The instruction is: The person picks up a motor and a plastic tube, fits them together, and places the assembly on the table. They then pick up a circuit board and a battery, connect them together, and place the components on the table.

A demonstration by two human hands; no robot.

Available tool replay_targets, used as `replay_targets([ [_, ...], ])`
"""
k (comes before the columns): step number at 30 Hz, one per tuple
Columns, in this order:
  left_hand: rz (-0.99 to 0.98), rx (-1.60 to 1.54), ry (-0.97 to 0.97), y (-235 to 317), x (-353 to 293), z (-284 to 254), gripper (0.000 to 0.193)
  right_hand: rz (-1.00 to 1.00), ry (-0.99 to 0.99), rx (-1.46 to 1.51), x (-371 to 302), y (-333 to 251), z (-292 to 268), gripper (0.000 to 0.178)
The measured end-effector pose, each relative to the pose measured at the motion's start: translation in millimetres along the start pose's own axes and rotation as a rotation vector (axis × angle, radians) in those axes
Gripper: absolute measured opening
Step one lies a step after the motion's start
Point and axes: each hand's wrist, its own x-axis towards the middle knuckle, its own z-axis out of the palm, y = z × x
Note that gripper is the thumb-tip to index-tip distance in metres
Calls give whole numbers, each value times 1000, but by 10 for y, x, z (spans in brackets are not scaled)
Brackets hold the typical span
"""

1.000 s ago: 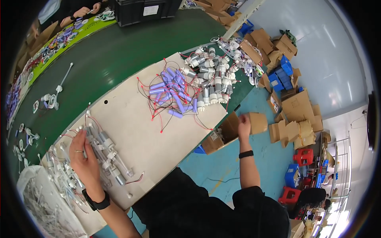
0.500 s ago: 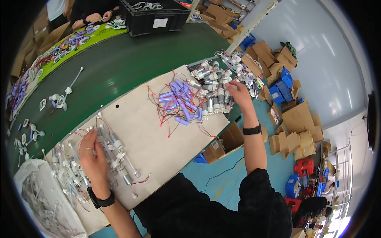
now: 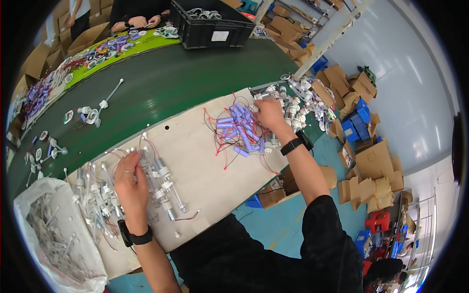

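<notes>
Bends the fingers (image 3: 261,105) of the right hand (image 3: 271,115) down at the grey-and-white cylinders (image 3: 294,106), along the right edge of the purple cell pile (image 3: 245,140); cannot tell whether pinching one. Lays the left hand (image 3: 133,189), fingers stretched and nearly together, over clear tube assemblies (image 3: 167,186) well left of the pile; cannot tell whether gripping any. Has a pale board (image 3: 210,183) under the pile, a white bag (image 3: 49,185) of clear parts (image 3: 56,239) far to the pile's left, and a black crate (image 3: 200,34) beyond the pile, at the far side of the green table (image 3: 161,93).
</notes>
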Motion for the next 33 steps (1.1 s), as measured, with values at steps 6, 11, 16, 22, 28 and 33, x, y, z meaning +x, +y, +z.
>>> replay_targets([
  [6, 17, -56, 15, 30, 40, -16, 27, 209, 63, 552, -29, 347, -256, 38],
  [11, 21, -39, 12, 51, 45, -84, 27, 439, -83, 1315, -39, 135, -922, 38],
  [16, 31, -78, 13, 10, 36, -57, 27, 328, -117, 1640, -150, -163, -1221, 38],
  [22, 69, -71, 45, 13, 24, -86, 27, 303, -215, 2045, -151, -606, -1418, 33],
  [28, 69, -66, 35, 0, 33, -59, 27, 369, -288, 2170, -102, -813, -1300, 17],
  [33, 83, -89, 50, -3, 50, -37, 27, 553, -324, 2285, 19, -1242, -1302, 10],
])
